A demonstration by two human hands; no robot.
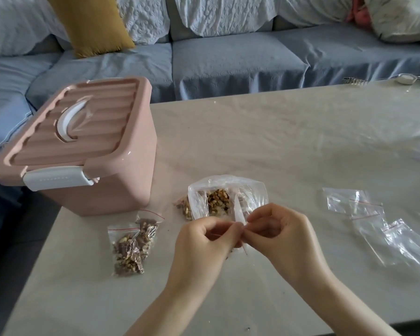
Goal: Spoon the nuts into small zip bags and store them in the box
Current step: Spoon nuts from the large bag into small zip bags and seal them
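My left hand and my right hand meet at the table's front, both pinching the top edge of a small zip bag that is mostly hidden behind them. Just beyond lies an open clear bag of chopped nuts. Two filled small zip bags lie to the left of my hands. A pink box with a white latch stands at the table's left, its lid closed. I see no spoon.
Several empty small zip bags lie at the right. The table carries a pale cloth. A blue sofa with a yellow cushion runs behind. Small items sit at the far right edge.
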